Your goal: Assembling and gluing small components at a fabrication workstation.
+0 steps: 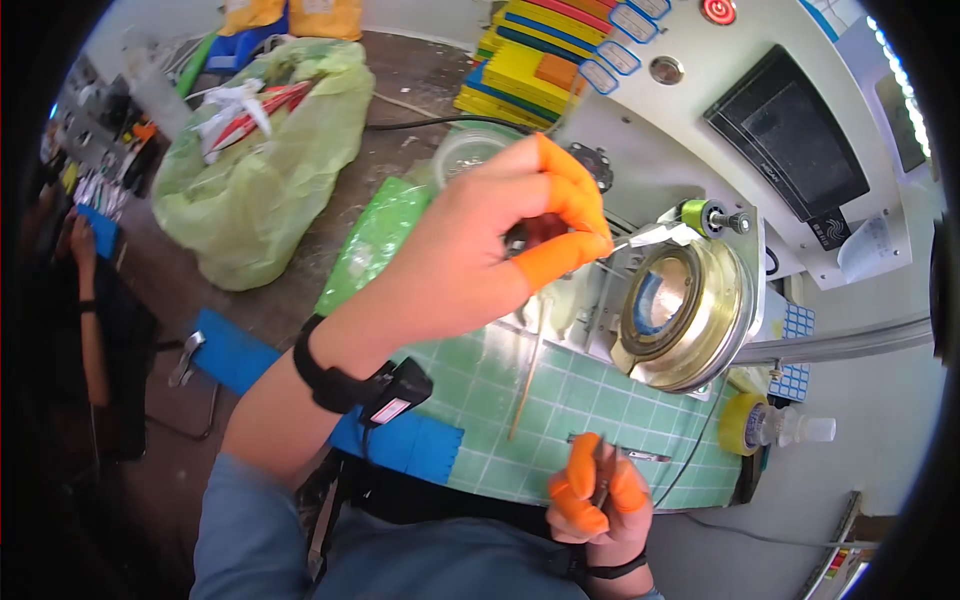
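Observation:
Orange finger cots cover the fingertips of both hands. My left hand point(525, 225) reaches over the mat, thumb and fingers pinched together beside a round brass-coloured machine head point(665, 305). What the pinch holds is too small to make out; a thin pale sliver shows at the fingertips. Close to my body, at the mat's front edge, my right hand point(598, 500) is closed around a dark, slim, tweezers-like tool point(603, 472) pointing up. A slender metal hand tool point(645, 455) lies just beyond that hand. On the mat between the hands rests a thin wooden stick point(527, 375).
The green cutting mat point(590, 400) spans the bench. A machine panel with a dark screen point(788, 130) stands at the right, tape rolls point(740, 424) below it. At left are a pale green plastic bag point(265, 190) and a green packet point(375, 240). Another person's hand point(82, 238) shows far left.

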Demonstrator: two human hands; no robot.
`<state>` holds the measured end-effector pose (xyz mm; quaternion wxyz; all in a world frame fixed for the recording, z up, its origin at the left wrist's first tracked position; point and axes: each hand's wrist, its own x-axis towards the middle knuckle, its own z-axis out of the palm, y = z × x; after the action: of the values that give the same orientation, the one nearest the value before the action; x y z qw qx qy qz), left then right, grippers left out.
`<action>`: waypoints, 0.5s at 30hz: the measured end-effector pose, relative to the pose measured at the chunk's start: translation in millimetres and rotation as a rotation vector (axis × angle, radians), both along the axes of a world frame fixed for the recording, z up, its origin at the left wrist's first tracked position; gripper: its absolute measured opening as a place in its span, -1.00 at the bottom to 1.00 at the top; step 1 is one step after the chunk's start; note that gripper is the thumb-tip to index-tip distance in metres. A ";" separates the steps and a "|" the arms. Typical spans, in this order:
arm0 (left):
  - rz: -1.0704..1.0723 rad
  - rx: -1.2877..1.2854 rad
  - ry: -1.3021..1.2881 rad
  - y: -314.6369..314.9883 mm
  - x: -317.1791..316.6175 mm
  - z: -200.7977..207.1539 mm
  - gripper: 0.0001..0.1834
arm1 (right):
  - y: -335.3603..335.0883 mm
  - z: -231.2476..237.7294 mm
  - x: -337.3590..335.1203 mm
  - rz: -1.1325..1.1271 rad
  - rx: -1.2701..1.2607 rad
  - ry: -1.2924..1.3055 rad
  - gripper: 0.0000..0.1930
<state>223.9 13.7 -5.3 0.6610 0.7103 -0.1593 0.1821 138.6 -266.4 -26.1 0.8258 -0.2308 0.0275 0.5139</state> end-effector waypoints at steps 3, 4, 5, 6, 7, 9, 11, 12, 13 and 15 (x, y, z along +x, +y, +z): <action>0.069 0.169 -0.026 6.9 -6.7 11.5 -0.91 | -32.2 -5.7 -18.8 -0.078 -0.025 -0.073 -0.59; 0.056 0.059 0.013 11.7 -9.3 18.1 -0.90 | -43.4 -6.2 -21.2 -0.170 -0.047 -0.075 -0.61; 0.043 -0.053 0.050 18.1 -13.4 25.5 -0.89 | -53.8 -6.8 -21.5 -0.151 -0.043 -0.080 -0.61; 0.156 0.015 0.031 32.1 -21.5 35.3 -0.88 | -62.4 -8.2 -22.2 -0.201 -0.004 -0.103 -0.61; 0.255 0.108 0.036 49.2 -29.9 33.8 -0.86 | -68.9 -10.0 -22.3 -0.256 0.035 -0.126 -0.61; 0.425 0.599 0.019 78.5 -49.4 21.6 -0.80 | -80.7 -10.5 -19.2 -0.285 0.009 -0.180 -0.60; 0.468 1.206 0.140 101.3 -77.1 -3.5 -0.73 | -87.8 -7.8 -11.8 -0.342 -0.252 -0.339 -0.60; 0.422 1.400 0.280 103.0 -88.2 -21.6 -0.69 | -95.7 -13.2 -6.9 -0.336 -0.253 -0.348 -0.60; 0.325 1.461 0.382 92.9 -97.6 -19.2 -0.67 | -101.4 -10.3 -6.0 -0.351 -0.252 -0.361 -0.60; 0.229 1.526 0.484 80.3 -115.1 -20.8 -0.65 | -107.0 -5.5 -2.9 -0.345 -0.251 -0.451 -0.60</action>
<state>108.8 94.0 -26.0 -0.0123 0.9974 -0.0185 -0.0691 135.7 -373.3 -31.7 0.8512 -0.4310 -0.0544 0.2944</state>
